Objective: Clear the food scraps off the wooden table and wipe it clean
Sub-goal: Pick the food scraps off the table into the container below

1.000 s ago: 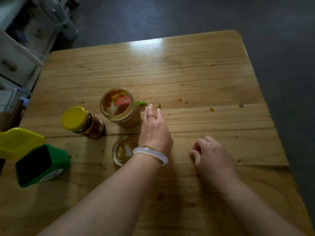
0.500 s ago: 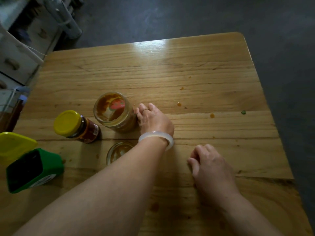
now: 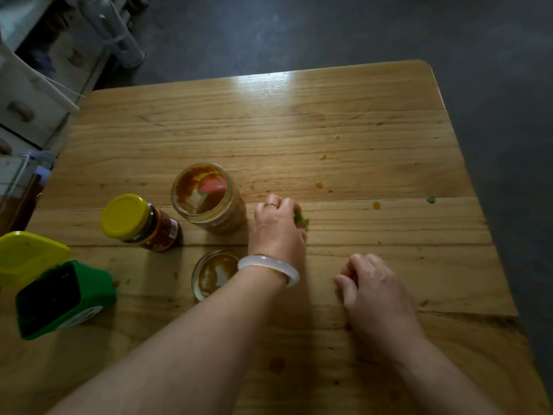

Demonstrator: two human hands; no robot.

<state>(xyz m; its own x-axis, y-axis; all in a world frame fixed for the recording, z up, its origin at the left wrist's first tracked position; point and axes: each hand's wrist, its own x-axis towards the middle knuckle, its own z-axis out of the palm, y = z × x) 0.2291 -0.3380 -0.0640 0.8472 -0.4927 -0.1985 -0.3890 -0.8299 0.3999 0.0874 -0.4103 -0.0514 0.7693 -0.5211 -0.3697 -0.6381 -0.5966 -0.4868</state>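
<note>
Wooden table (image 3: 269,115) scene: left hand (image 3: 276,232) now curled, pinching green scraps (image 3: 300,220), earlier flat. Right hand (image 3: 374,292) loosely curled, empty. Two jars, one loose lid (image 3: 214,274), four orange spots.

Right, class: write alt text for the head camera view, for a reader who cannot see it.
A person's left hand pinches a green scrap on a wooden table, beside an open jar; the right hand rests loosely curled nearby. Orange spots dot the wood, and a yellow-lidded jar stands to the left.
</note>
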